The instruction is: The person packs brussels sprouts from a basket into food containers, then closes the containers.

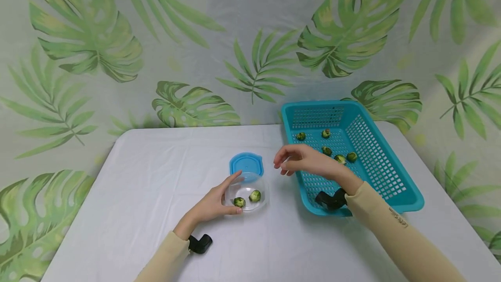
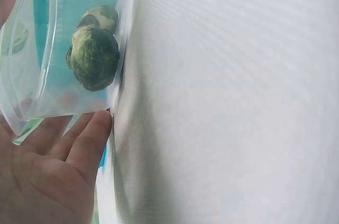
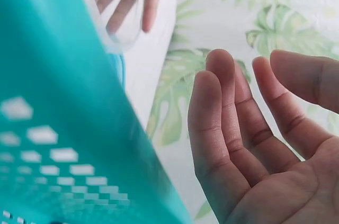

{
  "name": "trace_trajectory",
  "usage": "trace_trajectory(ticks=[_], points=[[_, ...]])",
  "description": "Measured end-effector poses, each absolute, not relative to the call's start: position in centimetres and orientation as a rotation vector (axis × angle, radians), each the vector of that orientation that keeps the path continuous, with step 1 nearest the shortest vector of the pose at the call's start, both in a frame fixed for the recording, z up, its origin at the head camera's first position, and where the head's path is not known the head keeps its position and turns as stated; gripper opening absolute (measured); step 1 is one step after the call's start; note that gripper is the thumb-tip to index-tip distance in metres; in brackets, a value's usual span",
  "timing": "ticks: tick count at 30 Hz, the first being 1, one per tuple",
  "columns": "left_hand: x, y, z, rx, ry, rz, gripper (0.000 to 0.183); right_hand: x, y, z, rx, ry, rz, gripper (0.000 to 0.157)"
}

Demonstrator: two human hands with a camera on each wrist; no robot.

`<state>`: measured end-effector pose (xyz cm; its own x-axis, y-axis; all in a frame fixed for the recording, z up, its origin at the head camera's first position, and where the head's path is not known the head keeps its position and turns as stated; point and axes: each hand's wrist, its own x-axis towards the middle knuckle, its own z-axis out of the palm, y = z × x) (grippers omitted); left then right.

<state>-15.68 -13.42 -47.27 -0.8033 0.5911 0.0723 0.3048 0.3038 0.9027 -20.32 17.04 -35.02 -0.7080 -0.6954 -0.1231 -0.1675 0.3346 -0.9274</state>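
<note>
Head view, and we start with the left hand (image 1: 211, 203), thumb at the near side and fingers round the far side of a clear plastic container (image 1: 244, 190), keeping a steady-looking hold on it with the base down on the table. Two green Brussels sprouts (image 1: 255, 196) sit inside, one close by the thumb, the other a little to the right, and the left wrist view catches them through the see-through wall, one partly behind the other. Over to the right hand (image 1: 307, 160): it's up in the air at the left rim of the basket, fingers loosely bent, thumb apart from the little finger side, and nothing in its grasp; the right wrist view shows that palm bare. Fingertips point across toward the container, well apart from it. Just behind the container lies a blue lid (image 1: 245, 160), partly seen through the clear rim. Out on the right, that big turquoise basket (image 1: 395, 177) with its pierced walls has five more sprouts (image 1: 352, 156) in view, scattered across its far half. Beige sleeves (image 1: 403, 225) on both arms, lettering on the right one, a black wrist device (image 1: 200, 243) at each cuff. White cloth covers the table (image 1: 156, 173), and beyond it hangs a leaf-printed backdrop (image 1: 258, 68).
</note>
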Motion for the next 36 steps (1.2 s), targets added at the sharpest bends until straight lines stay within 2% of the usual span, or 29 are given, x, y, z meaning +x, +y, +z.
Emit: trace_trajectory(ticks=[15,36], points=[[-15.9,-13.5,-48.0,0.818,2.295,1.504,0.097,-20.8,22.1,-34.9,-0.709,2.125,-1.423,0.024],[-15.9,-13.5,-48.0,0.825,2.279,1.527,0.097,-22.4,28.5,-36.9,-0.650,2.205,-1.358,0.031]])
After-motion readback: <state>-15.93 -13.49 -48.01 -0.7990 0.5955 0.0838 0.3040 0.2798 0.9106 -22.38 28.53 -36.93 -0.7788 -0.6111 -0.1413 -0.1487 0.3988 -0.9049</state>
